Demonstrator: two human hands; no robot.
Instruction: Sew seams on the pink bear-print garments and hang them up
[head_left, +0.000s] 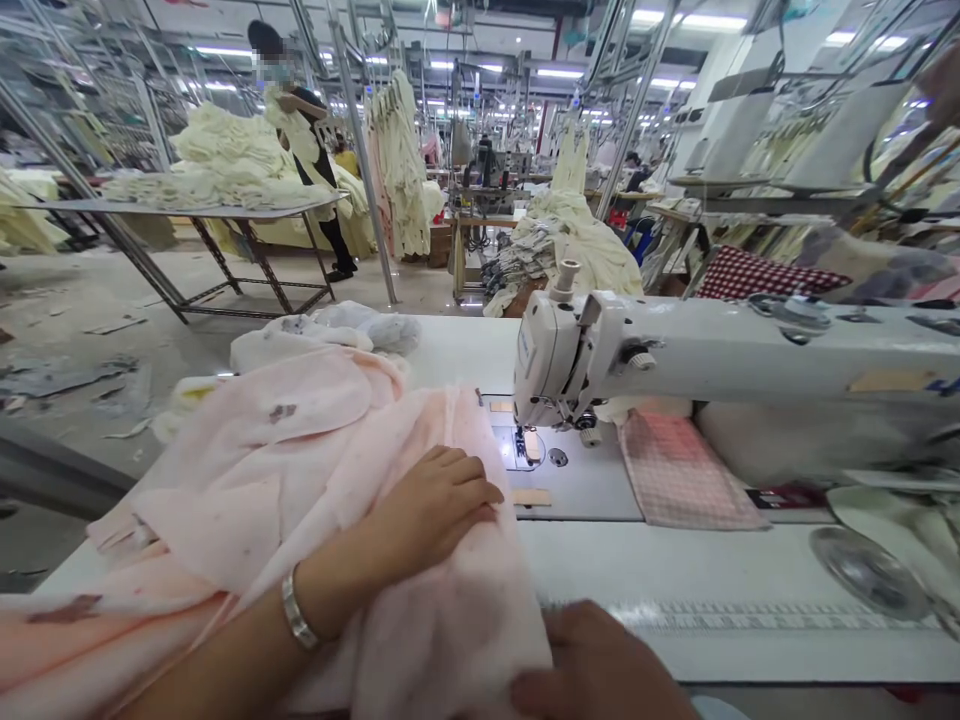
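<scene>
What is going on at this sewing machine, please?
A person handles pink cloth with two bare hands, to the left of a white sewing machine. The left hand lies on the cloth; the right hand, blurred, is at its near right edge. The cloth lies beside the foot, not under it. Farther back, another person stands by piled pale cloth.

Silver bangle (298, 608) — broad, shiny, left forearm (232, 660) bare
</scene>
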